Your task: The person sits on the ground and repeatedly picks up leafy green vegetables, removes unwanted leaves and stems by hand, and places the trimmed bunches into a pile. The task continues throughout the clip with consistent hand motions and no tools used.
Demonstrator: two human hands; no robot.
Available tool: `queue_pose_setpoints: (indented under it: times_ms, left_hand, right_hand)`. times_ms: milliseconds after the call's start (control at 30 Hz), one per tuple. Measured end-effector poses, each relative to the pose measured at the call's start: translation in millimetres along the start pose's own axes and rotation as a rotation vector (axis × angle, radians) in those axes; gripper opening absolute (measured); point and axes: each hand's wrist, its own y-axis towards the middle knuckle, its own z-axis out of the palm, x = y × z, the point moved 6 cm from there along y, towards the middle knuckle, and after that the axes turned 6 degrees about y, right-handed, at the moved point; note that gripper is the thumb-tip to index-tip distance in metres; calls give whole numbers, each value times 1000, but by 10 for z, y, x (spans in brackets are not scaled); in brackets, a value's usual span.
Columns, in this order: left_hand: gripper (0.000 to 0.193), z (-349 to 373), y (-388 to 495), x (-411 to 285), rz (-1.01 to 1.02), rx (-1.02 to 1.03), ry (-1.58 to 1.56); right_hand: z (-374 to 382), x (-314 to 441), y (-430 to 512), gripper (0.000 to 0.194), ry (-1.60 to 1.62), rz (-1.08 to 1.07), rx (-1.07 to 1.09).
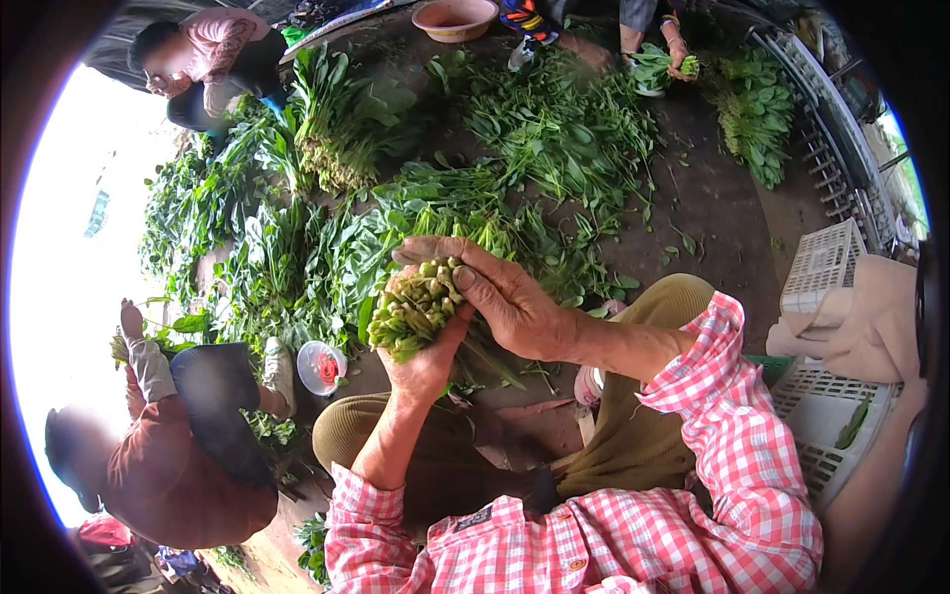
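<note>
My left hand (423, 364) is closed around a bunch of leafy green stems (415, 308), with the cut stem ends turned up towards me. My right hand (512, 301) touches the upper right side of the bunch, its thumb on the stem ends and its fingers stretched over the far side. The leaves of the bunch are mostly hidden below my hands. Just beyond lie loose leafy greens (445, 193) spread on the dark ground.
A clear plastic tub (321, 368) with red items stands left of my knee. White plastic crates (824, 263) are at the right. A large tied bundle of greens (334, 126) stands beyond. Several co-workers crouch around the pile, and a pink basin (454, 18) lies at the far edge.
</note>
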Motion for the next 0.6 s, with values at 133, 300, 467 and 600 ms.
queue_pose_setpoints:
  times_ms: [133,300,467,600]
  left_hand:
    - [41,41,-28,-8,-31,-10,29]
    - [40,101,-74,-8,57,-150,-56]
    - [28,89,-1,-74,141,-142,-28]
    - [26,10,55,-107,106,-143,-100]
  right_hand:
    - [53,-36,-27,52,53,-23,-36]
    - [101,-11,4,52,-115,-204,-156]
    - [118,-80,15,53,-99,-161,-221]
    - [96,-84,98,72,-213,24,-118]
